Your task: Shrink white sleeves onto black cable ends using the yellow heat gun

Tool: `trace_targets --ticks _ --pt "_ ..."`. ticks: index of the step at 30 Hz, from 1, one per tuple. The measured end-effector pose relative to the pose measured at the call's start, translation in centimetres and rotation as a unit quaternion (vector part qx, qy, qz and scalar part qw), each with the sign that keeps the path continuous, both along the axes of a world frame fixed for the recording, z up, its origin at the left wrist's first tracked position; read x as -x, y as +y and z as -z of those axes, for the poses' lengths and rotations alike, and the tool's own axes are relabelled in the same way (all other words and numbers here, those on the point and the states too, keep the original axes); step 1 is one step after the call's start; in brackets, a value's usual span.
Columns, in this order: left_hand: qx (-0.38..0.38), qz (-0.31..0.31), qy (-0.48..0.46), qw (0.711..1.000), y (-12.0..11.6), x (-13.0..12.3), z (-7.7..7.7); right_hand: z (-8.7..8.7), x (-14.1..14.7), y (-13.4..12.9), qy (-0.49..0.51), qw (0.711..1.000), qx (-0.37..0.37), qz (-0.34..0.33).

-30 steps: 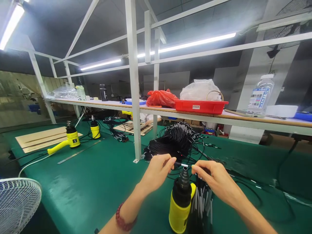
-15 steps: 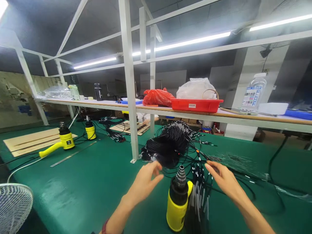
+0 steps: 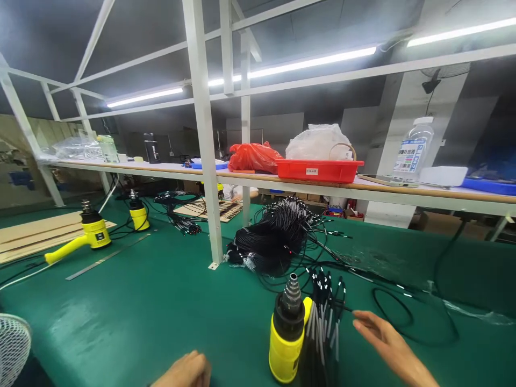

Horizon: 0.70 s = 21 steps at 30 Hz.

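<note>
My left hand is low at the bottom edge, over the green table. Its knuckles are bent and its fingertips are hidden, so I cannot tell what its grip is. To the right, my right hand has its fingers stretched out and the thumb apart; a thin black cable reaches its fingertips. Between the hands an upright yellow heat gun points its stepped metal nozzle up. Right beside it lies a bundle of black cables with grey sleeves and white-marked ends.
A large heap of black cables lies behind the heat gun, by a white post. Two more heat guns stand at left near a metal ruler. Above runs a shelf with a red tray and a bottle.
My left hand has dropped down and left, away from the cable heap. My right hand has moved down and slightly right of the cable bundle. The view has shifted a little.
</note>
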<state>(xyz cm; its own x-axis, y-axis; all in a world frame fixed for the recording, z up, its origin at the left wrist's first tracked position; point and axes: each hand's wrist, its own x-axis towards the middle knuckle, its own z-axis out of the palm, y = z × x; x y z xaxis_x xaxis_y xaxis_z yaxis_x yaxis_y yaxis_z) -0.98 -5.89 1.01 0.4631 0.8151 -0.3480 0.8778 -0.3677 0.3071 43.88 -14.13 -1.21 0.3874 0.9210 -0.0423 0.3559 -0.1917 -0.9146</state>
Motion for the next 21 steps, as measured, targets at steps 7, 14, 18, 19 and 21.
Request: trace_targets --ticks 7,14,18,19,21 --pt "-0.063 0.006 -0.061 0.996 1.4 3.4 -8.0 -7.5 1.3 -0.8 -0.057 0.994 -0.091 0.012" --pt "-0.196 0.153 -0.14 0.958 -2.3 -2.1 -18.5 -16.3 8.5 -3.3 -0.088 0.982 -0.151 -0.068" --pt "-0.272 0.218 -0.201 0.915 -4.3 -7.9 -20.5 -19.3 13.0 -4.3 -0.088 0.966 -0.125 -0.207" --pt "-0.28 0.226 -0.212 0.909 -4.4 -9.1 -20.6 -19.7 13.7 -4.2 -0.08 0.96 -0.115 -0.241" --pt "-0.287 0.228 -0.223 0.903 -4.3 -10.9 -20.7 -20.1 14.3 -3.5 -0.06 0.952 -0.103 -0.283"
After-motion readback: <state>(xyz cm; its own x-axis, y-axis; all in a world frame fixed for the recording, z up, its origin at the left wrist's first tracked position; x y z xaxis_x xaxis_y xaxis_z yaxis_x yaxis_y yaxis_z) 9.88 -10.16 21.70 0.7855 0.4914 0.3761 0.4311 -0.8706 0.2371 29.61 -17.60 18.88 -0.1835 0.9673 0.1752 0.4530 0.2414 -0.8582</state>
